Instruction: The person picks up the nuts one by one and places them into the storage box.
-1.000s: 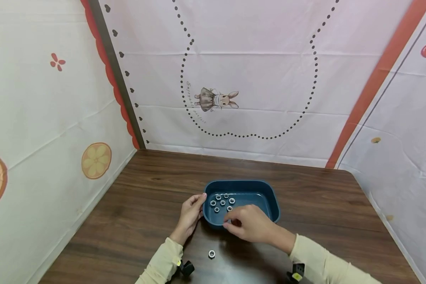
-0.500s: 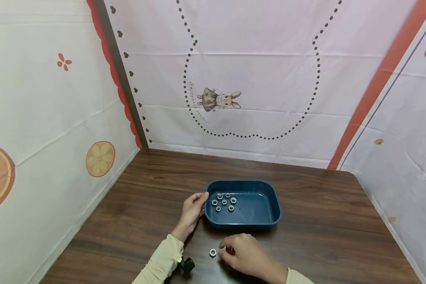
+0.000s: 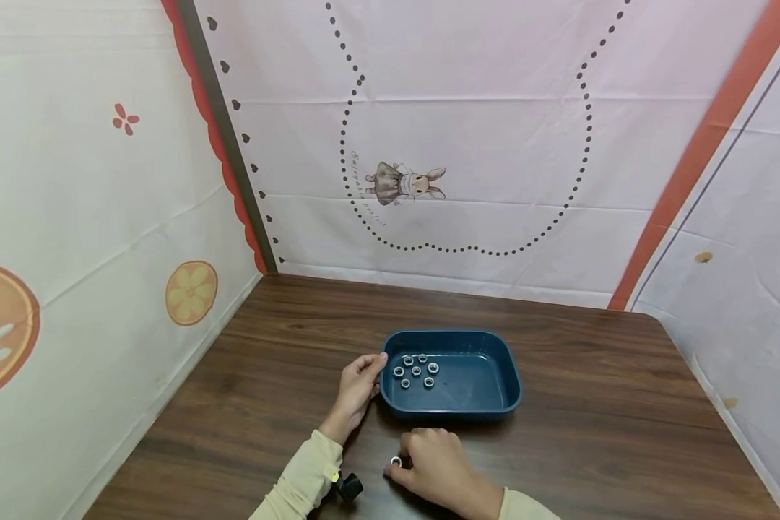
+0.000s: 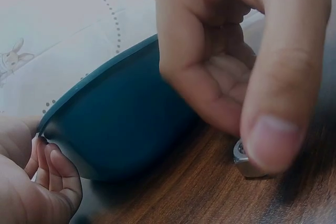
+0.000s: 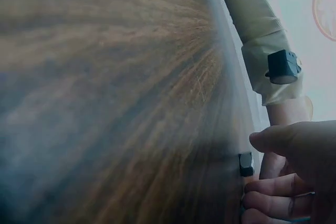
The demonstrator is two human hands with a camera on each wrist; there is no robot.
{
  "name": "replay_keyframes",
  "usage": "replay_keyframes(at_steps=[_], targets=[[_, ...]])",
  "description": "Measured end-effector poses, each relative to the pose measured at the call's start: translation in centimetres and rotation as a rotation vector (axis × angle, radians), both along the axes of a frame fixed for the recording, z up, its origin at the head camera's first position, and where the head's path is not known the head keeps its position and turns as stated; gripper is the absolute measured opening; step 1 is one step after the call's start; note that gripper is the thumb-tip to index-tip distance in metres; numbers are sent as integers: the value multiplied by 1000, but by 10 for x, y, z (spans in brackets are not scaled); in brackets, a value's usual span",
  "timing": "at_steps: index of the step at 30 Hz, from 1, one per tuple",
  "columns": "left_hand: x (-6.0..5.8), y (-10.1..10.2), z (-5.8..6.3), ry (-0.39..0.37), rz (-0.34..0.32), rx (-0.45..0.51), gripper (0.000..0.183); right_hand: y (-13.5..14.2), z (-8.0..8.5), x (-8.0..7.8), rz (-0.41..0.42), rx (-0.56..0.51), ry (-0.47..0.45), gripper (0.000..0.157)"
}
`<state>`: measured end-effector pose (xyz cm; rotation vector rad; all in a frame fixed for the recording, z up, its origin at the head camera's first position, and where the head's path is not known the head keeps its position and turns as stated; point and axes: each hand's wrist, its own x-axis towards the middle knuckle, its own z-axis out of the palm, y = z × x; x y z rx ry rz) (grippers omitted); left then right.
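My left hand grips the left rim of a blue rectangular tray, thumb on top and fingers curled beneath the edge, as the left wrist view also shows. Several silver hex nuts lie in the tray's left half. One more nut rests on the table in front of the tray. Around it is my right hand, its thumb and fingers apart on either side. In the right wrist view a gap shows between the thumb and this nut. The left wrist view has the thumb partly covering the nut.
A dark wood-grain table bears everything. Printed white cloth hangs behind it and along both sides. A small black camera is strapped at the left wrist.
My right hand has left the tray, come down toward the front, then moved left to the loose nut. My left hand keeps its grip on the rim; the view shifts slightly.
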<state>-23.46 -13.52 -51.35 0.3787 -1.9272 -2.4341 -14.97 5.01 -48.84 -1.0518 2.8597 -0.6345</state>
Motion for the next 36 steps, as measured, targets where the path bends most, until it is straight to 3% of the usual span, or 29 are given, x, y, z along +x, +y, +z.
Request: replay_keyframes(at_steps=[5, 13, 28, 36], targets=[[-1, 1, 1, -12, 9, 5, 35, -8, -1, 0, 3, 69, 50, 41], [-1, 1, 2, -9, -1, 13, 37, -12, -2, 0, 0, 109, 105, 38], [-5, -1, 0, -13, 1, 11, 38, 5, 9, 0, -37, -17, -5, 45], [-5, -1, -3, -11, -4, 15, 40, 25, 23, -1, -48, -59, 6, 46]])
